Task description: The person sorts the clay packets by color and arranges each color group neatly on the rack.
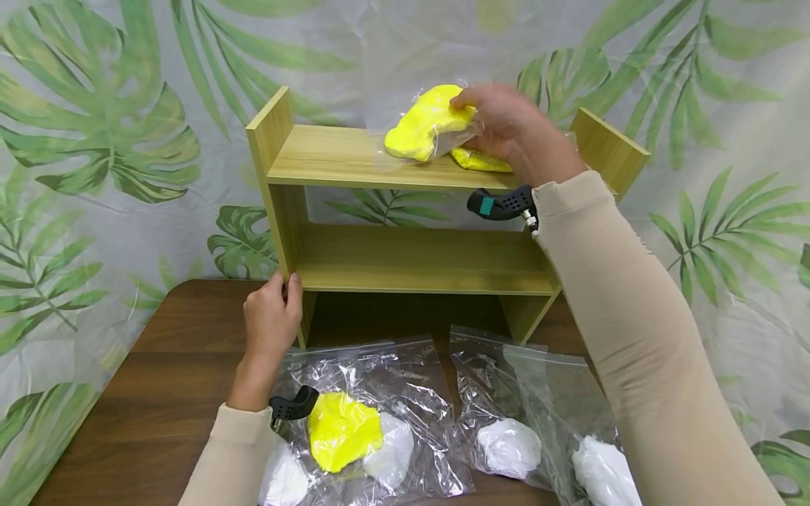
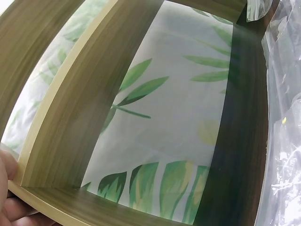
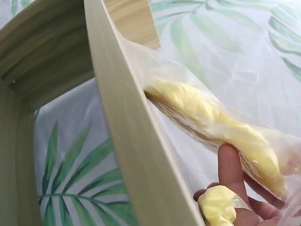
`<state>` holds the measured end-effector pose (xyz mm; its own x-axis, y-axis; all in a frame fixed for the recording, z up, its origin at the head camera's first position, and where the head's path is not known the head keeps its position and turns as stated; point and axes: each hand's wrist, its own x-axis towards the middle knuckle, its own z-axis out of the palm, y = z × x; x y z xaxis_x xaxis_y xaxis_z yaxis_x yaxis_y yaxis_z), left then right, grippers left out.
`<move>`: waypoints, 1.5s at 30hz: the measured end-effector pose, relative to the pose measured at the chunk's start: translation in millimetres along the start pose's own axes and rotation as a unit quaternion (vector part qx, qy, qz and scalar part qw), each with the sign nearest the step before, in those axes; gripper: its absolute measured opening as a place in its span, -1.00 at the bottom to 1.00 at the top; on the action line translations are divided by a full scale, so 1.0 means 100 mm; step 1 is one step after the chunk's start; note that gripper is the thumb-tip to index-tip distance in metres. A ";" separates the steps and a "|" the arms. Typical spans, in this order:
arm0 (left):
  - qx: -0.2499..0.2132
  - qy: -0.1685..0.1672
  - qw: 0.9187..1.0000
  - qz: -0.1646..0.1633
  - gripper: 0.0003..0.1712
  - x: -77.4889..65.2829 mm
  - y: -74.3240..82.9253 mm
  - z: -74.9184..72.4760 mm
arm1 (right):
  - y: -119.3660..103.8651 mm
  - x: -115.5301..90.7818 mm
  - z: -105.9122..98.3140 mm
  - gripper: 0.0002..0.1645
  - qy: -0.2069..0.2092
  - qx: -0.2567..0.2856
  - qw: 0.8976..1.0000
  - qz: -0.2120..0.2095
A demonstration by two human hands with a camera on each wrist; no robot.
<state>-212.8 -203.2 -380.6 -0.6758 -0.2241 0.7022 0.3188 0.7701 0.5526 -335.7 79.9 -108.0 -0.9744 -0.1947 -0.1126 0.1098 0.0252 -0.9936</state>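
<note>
My right hand (image 1: 506, 126) pinches a clear plastic bag with a bright yellow, dough-like lump (image 1: 425, 125) inside, over the top board of a small wooden shelf (image 1: 418, 256). Seen from the right wrist, fingers (image 3: 230, 169) lie beneath this bag (image 3: 207, 110). A second yellow bagged lump (image 1: 477, 161) is on the top board under the hand, partly hidden by it. Lower down, my left hand (image 1: 268, 320) grips the front edge of the shelf's left side panel; its fingers (image 2: 9, 165) show at the corner of the left wrist view.
Clear bags lie on the dark wooden table (image 1: 171, 351) before the shelf. They hold a yellow lump (image 1: 344, 430) and several white lumps, one (image 1: 509, 448) at the centre right. Behind hangs a leaf-patterned cloth (image 1: 114, 140).
</note>
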 end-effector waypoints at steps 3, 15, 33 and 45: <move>0.000 -0.004 1.000 -0.001 -0.63 0.00 0.01 0.01 | 0.01 -0.02 -0.02 -0.40 -0.019 -0.020 1.000 -0.008; -0.006 0.000 1.000 0.009 -0.60 0.03 0.00 0.03 | -0.04 -0.23 -0.23 -0.28 -0.033 -0.034 0.999 -0.004; -0.005 -0.009 1.000 0.010 -0.60 0.05 -0.06 0.03 | 0.05 -0.61 -0.61 -0.17 -0.074 0.004 0.997 -0.036; 0.002 0.001 1.000 0.002 -0.60 0.02 -0.10 -0.03 | 0.22 -0.95 -0.73 -0.17 -0.133 0.089 0.985 -0.069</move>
<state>-215.1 -213.2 -383.7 -0.6733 -0.2223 0.7052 0.3181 0.7738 0.5477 -255.5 170.1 -118.5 -0.8995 -0.4341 0.0499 0.0360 -0.1873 -0.9816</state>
